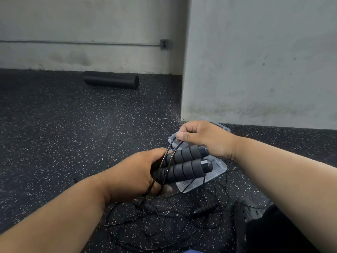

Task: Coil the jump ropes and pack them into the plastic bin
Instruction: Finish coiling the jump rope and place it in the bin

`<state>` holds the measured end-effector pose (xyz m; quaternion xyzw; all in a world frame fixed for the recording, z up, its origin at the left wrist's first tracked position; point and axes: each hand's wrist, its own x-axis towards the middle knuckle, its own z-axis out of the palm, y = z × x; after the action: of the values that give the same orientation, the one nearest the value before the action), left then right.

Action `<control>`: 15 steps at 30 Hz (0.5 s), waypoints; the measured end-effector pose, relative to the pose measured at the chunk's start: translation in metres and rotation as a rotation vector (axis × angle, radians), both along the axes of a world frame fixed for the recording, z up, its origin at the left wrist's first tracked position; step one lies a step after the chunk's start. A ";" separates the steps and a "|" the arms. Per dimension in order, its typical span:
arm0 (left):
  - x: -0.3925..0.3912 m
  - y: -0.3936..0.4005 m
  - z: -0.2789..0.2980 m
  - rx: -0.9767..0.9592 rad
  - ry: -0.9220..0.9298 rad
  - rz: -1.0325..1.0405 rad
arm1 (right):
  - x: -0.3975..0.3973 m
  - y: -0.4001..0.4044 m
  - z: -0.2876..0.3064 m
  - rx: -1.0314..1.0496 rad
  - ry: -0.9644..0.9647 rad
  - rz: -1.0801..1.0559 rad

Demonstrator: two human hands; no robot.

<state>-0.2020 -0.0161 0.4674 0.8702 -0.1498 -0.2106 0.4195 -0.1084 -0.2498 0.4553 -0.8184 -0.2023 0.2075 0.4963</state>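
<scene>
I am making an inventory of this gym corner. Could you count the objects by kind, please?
Jump rope handles held in the left hand: 2
Jump rope handles on the floor: 2
Plastic bin: 1
Foam roller: 1
Wall outlet: 1
Total: 7

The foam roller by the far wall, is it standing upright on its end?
No. The foam roller lies flat on its side on the floor, along the base of the wall.
</scene>
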 end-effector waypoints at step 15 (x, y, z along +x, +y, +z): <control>-0.002 0.004 -0.012 0.150 -0.003 -0.016 | 0.011 0.004 0.000 0.047 0.076 0.269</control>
<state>-0.2039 -0.0120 0.4555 0.8982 -0.1414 -0.2233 0.3513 -0.0977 -0.2454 0.4553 -0.7635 -0.2962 0.2981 0.4904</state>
